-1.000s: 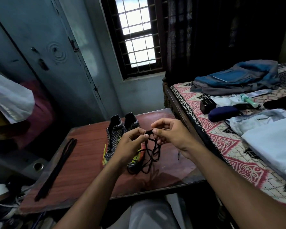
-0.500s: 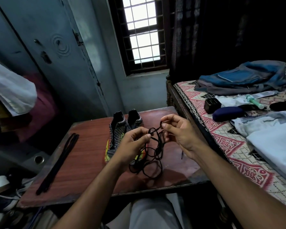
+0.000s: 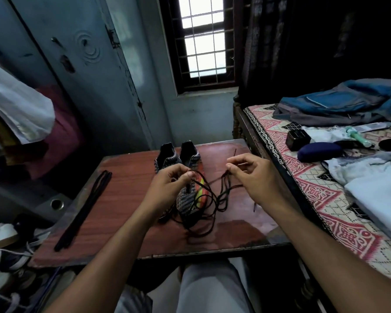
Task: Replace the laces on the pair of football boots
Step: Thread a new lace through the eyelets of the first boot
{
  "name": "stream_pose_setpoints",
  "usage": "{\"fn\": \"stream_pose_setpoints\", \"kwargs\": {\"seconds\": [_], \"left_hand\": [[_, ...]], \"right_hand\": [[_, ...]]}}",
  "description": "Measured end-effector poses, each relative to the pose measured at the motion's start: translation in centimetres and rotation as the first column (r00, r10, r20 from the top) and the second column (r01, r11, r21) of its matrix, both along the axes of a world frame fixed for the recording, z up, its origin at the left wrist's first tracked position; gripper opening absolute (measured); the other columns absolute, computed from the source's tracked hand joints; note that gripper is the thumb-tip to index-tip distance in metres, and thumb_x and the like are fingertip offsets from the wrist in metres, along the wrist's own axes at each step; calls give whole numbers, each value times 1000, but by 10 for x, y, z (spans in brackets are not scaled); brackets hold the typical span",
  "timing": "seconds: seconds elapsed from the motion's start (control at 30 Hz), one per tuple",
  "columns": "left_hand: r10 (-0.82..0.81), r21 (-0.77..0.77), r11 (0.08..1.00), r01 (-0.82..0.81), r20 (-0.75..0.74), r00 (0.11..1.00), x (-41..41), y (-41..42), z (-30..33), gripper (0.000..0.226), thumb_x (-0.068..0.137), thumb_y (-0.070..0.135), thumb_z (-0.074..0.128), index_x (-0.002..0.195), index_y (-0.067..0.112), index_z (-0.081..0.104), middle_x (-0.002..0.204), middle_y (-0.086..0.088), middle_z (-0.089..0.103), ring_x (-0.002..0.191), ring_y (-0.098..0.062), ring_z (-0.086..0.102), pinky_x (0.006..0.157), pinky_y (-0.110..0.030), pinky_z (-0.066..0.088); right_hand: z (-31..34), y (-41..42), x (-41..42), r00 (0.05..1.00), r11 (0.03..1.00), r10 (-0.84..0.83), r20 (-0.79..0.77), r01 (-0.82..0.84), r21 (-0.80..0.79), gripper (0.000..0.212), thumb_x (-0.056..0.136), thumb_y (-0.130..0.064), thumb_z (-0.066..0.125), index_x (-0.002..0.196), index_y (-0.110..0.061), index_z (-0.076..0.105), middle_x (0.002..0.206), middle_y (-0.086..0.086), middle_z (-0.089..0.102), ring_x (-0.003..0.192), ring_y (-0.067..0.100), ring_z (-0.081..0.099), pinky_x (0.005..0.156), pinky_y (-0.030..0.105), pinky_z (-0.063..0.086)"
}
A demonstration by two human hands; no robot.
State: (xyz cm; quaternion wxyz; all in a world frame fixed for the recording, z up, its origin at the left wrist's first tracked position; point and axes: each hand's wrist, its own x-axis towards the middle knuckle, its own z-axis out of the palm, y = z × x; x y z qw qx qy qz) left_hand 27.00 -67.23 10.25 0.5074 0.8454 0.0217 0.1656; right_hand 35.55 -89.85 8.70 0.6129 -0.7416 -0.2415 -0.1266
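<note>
A pair of black-and-white patterned football boots [image 3: 187,159] with yellow and orange stripes stands side by side on the reddish-brown table [image 3: 126,199], toes toward me. Above the toes, my left hand [image 3: 169,188] pinches one part of a thin black lace [image 3: 208,211]. My right hand [image 3: 251,177], farther right, pinches another part of the same lace. The lace stretches between the hands and hangs in tangled loops down onto the table. A second, flat black lace [image 3: 86,206] lies stretched out near the table's left edge.
A bed [image 3: 303,199] with a red patterned cover abuts the table's right side and carries a blue backpack [image 3: 343,102], a dark case [image 3: 318,150], a small black box [image 3: 297,136] and folded clothes. Shoes lie on the floor at left. A metal cupboard and window stand behind.
My hands have pulled apart, the right one moving right, so the bunched lace is now drawn out between them with loops dropping onto the table.
</note>
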Motion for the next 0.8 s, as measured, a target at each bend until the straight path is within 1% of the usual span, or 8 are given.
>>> {"fn": "stream_pose_setpoints", "kwargs": {"seconds": [0.07,0.17,0.27,0.37,0.47,0.57,0.7,0.8], "left_hand": [[84,160,983,-85,9,996,0,13,1,7,98,22,70,95,20,76,64,21,57,55,4,46,57,-16,33],[123,330,937,-116,0,992,-2,24,4,6,95,28,73,90,30,74,85,14,61,65,0,51,62,-19,36],[127,344,931,-125,19,992,-1,24,10,11,96,27,71,87,23,71,87,9,66,73,0,57,64,-16,39],[106,297,950,-97,-14,994,2,25,15,5,96,28,72,96,24,75,88,11,73,79,-1,65,70,-20,47],[110,320,944,-87,-55,992,-6,33,16,19,94,25,74,114,26,73,101,11,72,90,-7,69,75,-25,57],[204,378,905,-198,25,979,-34,49,-2,19,93,17,74,111,23,72,101,8,71,87,-9,68,75,-20,54],[254,553,787,-272,110,961,-76,70,-51,29,87,15,78,114,23,71,107,4,63,91,-13,63,80,-32,55],[280,435,861,-263,27,960,-91,77,-73,48,88,17,80,132,25,63,120,2,64,105,-12,64,89,-34,57]], "right_hand": [[-1,2,-1,999,999,30,-23,-29,23,9,91,-10,76,95,-18,76,90,-2,78,88,13,76,83,31,60],[-1,9,-8,987,987,154,-50,-152,45,20,94,-2,70,99,-21,66,97,0,75,89,16,78,83,40,61],[-2,11,-10,974,976,215,-70,-212,42,29,97,3,63,110,-23,62,105,5,68,76,23,78,76,42,63],[-8,11,-7,967,973,228,-113,-231,-14,29,97,1,65,119,-18,66,99,5,70,69,27,76,69,47,63],[-11,12,-7,961,966,240,-136,-250,-66,19,98,-5,66,105,-21,72,83,1,73,61,20,72,57,37,58],[-16,17,-11,965,946,243,-94,-257,-196,12,98,-14,68,93,-25,73,70,-10,70,54,2,59,54,20,44],[-33,38,-25,957,887,290,-11,-273,-372,11,96,-22,72,88,-29,71,66,-20,64,57,-2,52,58,24,39],[-51,51,-42,925,819,380,-24,-348,-456,9,95,-18,72,100,-23,78,85,-16,71,76,0,62,71,24,46]]}}
